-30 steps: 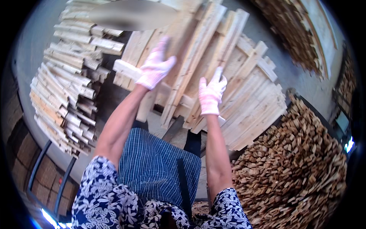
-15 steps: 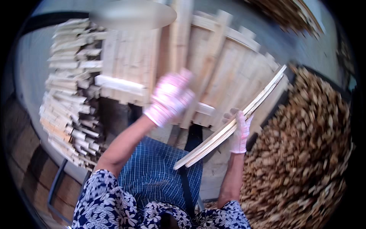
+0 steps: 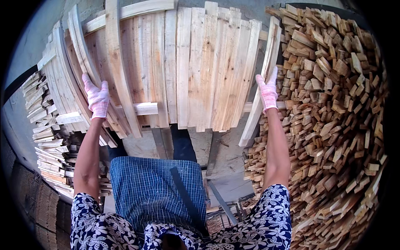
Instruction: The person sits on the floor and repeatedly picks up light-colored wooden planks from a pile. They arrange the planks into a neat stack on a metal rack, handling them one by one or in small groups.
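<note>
My left hand (image 3: pixel 96 98), in a pink-and-white knit glove, is closed round a long pale wooden slat (image 3: pixel 80 43) over the left part of the boards. A similar glove covers my right hand (image 3: pixel 268 89), closed on a narrow wooden slat (image 3: pixel 249 123) at the right end of the row; it may be more than one piece. Between my hands lies a row of wooden boards (image 3: pixel 196 66) set side by side. One loose slat (image 3: pixel 116 54) rests across them, beside my left hand. Under the row, a crosspiece (image 3: pixel 146 109) shows at the near edge.
A large heap of short cut wood pieces (image 3: pixel 325 137) rises at my right. At far left is a stack of pale wood strips (image 3: pixel 50 154). A blue checked cloth (image 3: pixel 156 183) covers my lap. Dark metal supports (image 3: pixel 214 152) stand below the boards.
The view has swung to the right. My right hand has carried its wood to the right end of the row. My left hand, moving and blurred before, now grips a slat.
</note>
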Available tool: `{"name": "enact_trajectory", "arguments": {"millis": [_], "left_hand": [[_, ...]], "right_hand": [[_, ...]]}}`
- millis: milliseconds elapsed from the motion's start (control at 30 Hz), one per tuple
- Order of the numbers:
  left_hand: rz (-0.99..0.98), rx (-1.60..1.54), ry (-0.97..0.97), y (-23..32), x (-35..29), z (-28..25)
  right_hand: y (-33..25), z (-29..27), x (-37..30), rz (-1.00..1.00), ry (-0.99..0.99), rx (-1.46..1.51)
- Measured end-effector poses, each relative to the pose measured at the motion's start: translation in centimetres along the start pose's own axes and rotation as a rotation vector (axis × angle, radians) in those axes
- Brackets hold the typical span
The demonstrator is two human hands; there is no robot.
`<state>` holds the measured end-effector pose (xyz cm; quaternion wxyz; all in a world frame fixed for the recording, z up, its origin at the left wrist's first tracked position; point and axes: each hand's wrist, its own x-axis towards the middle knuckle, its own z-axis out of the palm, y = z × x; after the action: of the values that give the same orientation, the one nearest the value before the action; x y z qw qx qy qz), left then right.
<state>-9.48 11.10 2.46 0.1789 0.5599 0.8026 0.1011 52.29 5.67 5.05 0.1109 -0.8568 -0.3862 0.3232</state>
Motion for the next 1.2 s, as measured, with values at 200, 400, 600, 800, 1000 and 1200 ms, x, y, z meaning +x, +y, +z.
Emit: {"name": "enact_trajectory", "arguments": {"millis": [200, 400, 600, 800, 1000, 1200], "left_hand": [[0.018, 0.008, 0.028, -0.2, 0.2, -0.2], [0.006, -0.014, 0.039, 0.5, -0.2, 0.1], [0.061, 0.05, 0.056, -0.4, -0.6, 1.2], [-0.22, 0.128, -0.213, 2.6, -0.6, -3.3], [-0.06, -0.081, -0.125, 4.3, -1.3, -7.6], [0.029, -0.171, 0.106, -11.5, -2.1, -15.2]], "right_hand": [[0.3, 2.0, 1.7, 0.05, -0.034, -0.033], [-2.2, -0.2, -0.5, 0.017, -0.084, 0.171], [-8.1, 1.6, -4.4, -0.128, -0.186, 0.417], [-17.3, 6.3, -10.5, -0.191, -0.138, 0.367], [-27.3, 13.5, -17.7, -0.27, -0.284, 0.45], [-37.5, 22.5, -23.2, -0.324, -0.395, 0.564]]}}
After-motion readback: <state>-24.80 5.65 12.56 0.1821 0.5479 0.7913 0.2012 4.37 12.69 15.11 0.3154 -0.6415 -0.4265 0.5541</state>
